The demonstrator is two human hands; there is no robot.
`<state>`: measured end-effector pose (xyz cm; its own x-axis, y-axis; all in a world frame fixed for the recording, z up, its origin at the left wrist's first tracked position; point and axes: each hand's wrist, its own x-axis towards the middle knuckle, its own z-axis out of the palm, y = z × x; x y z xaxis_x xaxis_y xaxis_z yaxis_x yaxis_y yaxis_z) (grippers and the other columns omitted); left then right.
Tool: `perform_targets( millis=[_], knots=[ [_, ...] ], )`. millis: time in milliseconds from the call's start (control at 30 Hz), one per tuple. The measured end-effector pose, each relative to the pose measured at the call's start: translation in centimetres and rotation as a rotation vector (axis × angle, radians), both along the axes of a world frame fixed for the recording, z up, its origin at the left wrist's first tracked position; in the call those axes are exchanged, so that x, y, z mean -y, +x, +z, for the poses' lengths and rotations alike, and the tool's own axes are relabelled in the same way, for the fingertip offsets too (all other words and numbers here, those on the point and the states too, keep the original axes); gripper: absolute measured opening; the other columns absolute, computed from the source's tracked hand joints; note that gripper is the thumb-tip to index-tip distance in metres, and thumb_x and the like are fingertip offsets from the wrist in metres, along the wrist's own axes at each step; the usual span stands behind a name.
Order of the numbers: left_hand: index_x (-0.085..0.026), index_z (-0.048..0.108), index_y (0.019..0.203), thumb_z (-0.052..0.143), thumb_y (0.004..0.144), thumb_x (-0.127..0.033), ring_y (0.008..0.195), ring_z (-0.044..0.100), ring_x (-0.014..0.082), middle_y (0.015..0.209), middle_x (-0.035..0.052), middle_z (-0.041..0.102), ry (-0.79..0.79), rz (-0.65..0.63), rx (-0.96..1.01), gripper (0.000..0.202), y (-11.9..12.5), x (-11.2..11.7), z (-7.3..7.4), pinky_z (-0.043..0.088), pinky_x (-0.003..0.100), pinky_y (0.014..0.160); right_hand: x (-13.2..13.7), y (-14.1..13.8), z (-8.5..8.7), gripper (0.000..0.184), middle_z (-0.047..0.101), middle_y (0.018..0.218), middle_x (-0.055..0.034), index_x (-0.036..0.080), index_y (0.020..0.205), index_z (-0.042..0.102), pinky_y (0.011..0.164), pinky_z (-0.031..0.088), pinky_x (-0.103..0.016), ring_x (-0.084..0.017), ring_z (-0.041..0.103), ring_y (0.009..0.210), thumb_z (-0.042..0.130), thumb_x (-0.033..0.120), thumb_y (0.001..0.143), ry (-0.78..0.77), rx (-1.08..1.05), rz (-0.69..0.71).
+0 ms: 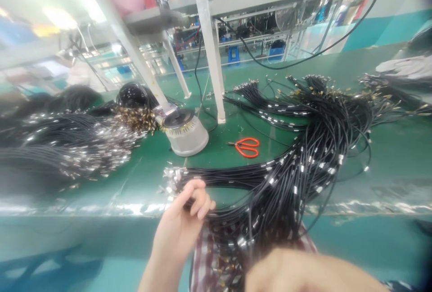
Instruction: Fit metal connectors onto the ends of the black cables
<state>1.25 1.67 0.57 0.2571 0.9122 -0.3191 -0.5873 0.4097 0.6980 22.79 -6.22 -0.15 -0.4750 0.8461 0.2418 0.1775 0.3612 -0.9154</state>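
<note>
My left hand [184,222] is at the table's near edge, its fingers curled in a pinch around the black cables [297,166] of a large bundle that spills over the edge toward me. The cables' silver connector ends [173,177] lie just above my fingers. My right hand [303,271] shows at the bottom, blurred and very close to the camera, under the hanging cables; its fingers are hidden.
Orange-handled scissors [248,146] lie on the green table [398,157]. A round white-based device [185,132] stands left of centre beside white frame posts [211,49]. Another heap of black cables with metal ends [74,146] fills the left side. More cables lie at far right.
</note>
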Motion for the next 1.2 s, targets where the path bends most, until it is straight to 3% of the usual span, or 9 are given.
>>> perform_targets(
  millis=[100,167,333,433,500,800,867,1033,1200],
  knots=[
    [-0.015,0.065,0.085,0.053,0.09,-0.024,0.05,0.039,0.0103,0.051,-0.0058,0.038,0.085,-0.126,-0.064,0.016,-0.1,0.4,0.3,0.041,0.028,0.067,0.0,-1.2,1.6,0.027,0.069,0.084,-0.0051,0.022,0.086,0.072,0.068,0.05,-0.021,-0.014,0.065,0.077,0.056,0.043,0.091,-0.129,-0.057,0.119],
    [-0.016,0.064,0.084,0.053,0.09,-0.026,0.051,0.039,0.011,0.051,-0.0053,0.039,0.126,-0.187,-0.082,0.017,-0.1,0.7,0.2,0.039,0.027,0.066,-0.9,-0.8,1.9,0.014,0.067,0.085,-0.0045,0.021,0.09,0.072,0.071,0.049,-0.023,-0.014,0.063,0.077,0.062,0.03,0.089,-0.091,-0.029,0.146],
    [-0.016,0.063,0.081,0.047,0.094,-0.029,0.05,0.037,0.0113,0.05,-0.0053,0.038,0.142,-0.212,-0.07,0.024,0.1,1.2,0.2,0.036,0.027,0.063,-3.7,0.1,-1.0,0.018,0.058,0.093,-0.0037,0.023,0.101,0.069,0.069,0.042,-0.027,-0.014,0.054,0.079,0.062,0.017,0.086,0.318,0.393,-0.021],
    [-0.016,0.062,0.078,0.044,0.096,-0.028,0.05,0.034,0.0106,0.05,-0.0065,0.034,0.097,-0.167,-0.093,0.029,0.3,1.1,0.4,0.037,0.027,0.066,-3.8,0.2,-3.2,0.02,0.059,0.092,-0.0022,0.023,0.089,0.068,0.067,0.035,-0.03,-0.015,0.049,0.078,0.049,0.015,0.092,0.59,0.608,0.045],
    [-0.016,0.061,0.076,0.043,0.096,-0.027,0.05,0.032,0.0102,0.05,-0.0071,0.032,0.062,-0.136,-0.112,0.029,0.5,1.0,0.4,0.038,0.027,0.067,-3.3,0.3,-4.0,0.022,0.059,0.089,-0.0021,0.02,0.083,0.065,0.064,0.032,-0.032,-0.016,0.047,0.075,0.046,0.014,0.093,0.644,0.701,0.131],
    [-0.015,0.063,0.086,0.056,0.082,-0.011,0.052,0.036,0.0109,0.053,-0.0059,0.037,0.089,-0.127,-0.046,0.009,1.0,1.3,0.4,0.032,0.027,0.061,-2.9,0.8,-1.6,0.012,0.059,0.099,-0.0021,0.023,0.093,0.065,0.069,0.033,-0.033,-0.018,0.05,0.081,0.06,0.018,0.083,0.485,0.697,0.35],
    [-0.014,0.063,0.086,0.054,0.08,-0.009,0.052,0.038,0.0114,0.053,-0.0053,0.038,0.077,-0.126,-0.034,0.012,0.9,1.3,0.4,0.032,0.028,0.062,-3.1,0.3,-2.2,0.004,0.059,0.098,-0.0009,0.023,0.081,0.064,0.069,0.034,-0.033,-0.018,0.051,0.081,0.063,0.026,0.084,0.492,0.668,0.363],
    [-0.013,0.063,0.091,0.051,0.071,-0.001,0.055,0.043,0.0129,0.055,-0.0031,0.045,0.139,-0.148,-0.036,0.026,0.8,1.0,0.3,0.03,0.029,0.061,-3.0,-1.4,-4.5,0.021,0.059,0.079,-0.0009,0.019,0.064,0.059,0.059,0.032,-0.034,-0.019,0.052,0.071,0.068,0.026,0.082,0.622,0.796,0.242],
    [-0.014,0.06,0.09,0.053,0.076,-0.005,0.053,0.044,0.0122,0.055,-0.0041,0.044,0.154,-0.186,-0.094,0.017,1.0,1.6,0.1,0.028,0.029,0.058,-2.9,-1.0,-0.7,0.006,0.062,0.091,-0.0013,0.022,0.08,0.064,0.067,0.042,-0.029,-0.016,0.057,0.076,0.063,0.023,0.086,0.481,0.569,0.184]
  ],
)
